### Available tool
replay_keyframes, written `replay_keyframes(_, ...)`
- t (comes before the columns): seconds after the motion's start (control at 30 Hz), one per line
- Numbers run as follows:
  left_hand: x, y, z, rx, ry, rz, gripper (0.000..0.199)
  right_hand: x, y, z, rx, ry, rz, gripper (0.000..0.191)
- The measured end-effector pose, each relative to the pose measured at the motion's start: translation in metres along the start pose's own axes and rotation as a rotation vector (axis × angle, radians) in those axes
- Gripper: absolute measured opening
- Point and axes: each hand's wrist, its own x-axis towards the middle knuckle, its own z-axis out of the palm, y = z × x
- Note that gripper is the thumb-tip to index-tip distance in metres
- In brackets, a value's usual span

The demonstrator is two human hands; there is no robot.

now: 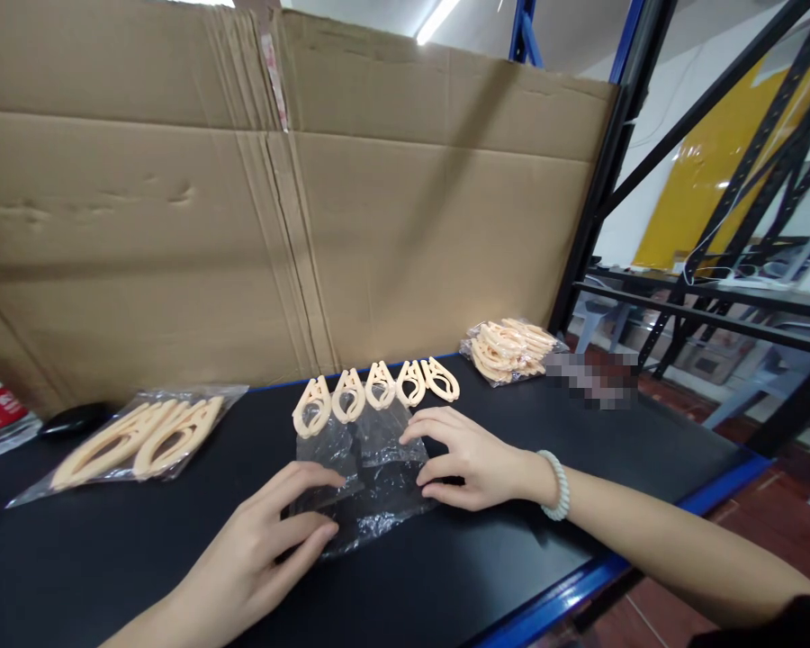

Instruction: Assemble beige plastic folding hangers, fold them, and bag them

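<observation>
Clear plastic bags (391,490) lie flat and overlapping on the black table in front of me. My left hand (270,535) rests at their left edge, fingers apart, with the fingertips touching the film. On the right side, my right hand (469,459) is spread over the bags, its fingertips on or just above the plastic. A pale bracelet circles that wrist. Just beyond the bags, several peach plastic clips (347,396), like large clothes pegs, form a row. The lower ends of some meet or overlap the film; whether any sit inside a bag, I cannot tell.
At left lies a clear bag of larger-looking peach clips (175,436), near a dark object (76,419) and a red-and-white package (0,414). A heaped bag of clips (509,351) sits back right. A cardboard wall (411,225) closes the back; a black post (598,198) stands right.
</observation>
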Motion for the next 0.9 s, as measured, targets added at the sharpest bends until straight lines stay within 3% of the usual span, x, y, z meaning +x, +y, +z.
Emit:
replay_keyframes(0.13,0.001,-0.002,0.008,0.010,0.059,-0.029,0.019,0.001,0.000,0.004,0.057,-0.015,0.010,0.007)
replay_keyframes(0.27,-0.003,0.000,0.012,0.005,0.028,-0.074,0.021,0.003,0.007,0.003,0.192,0.034,0.104,0.010)
replay_keyframes(0.5,-0.006,0.003,0.011,0.069,-0.009,-0.065,0.027,-0.020,0.074,-0.007,0.005,0.257,0.323,0.033)
replay_keyframes(0.6,-0.006,0.003,0.009,0.076,-0.012,-0.066,0.030,-0.029,0.092,-0.007,-0.068,0.109,0.341,0.039)
replay_keyframes(0.73,-0.005,0.005,0.008,0.058,-0.018,-0.044,0.033,-0.030,0.095,-0.001,-0.099,-0.121,0.338,0.044)
replay_keyframes(0.9,-0.008,0.005,0.007,0.026,-0.047,-0.048,0.038,-0.022,0.069,-0.006,-0.120,-0.156,0.436,0.033)
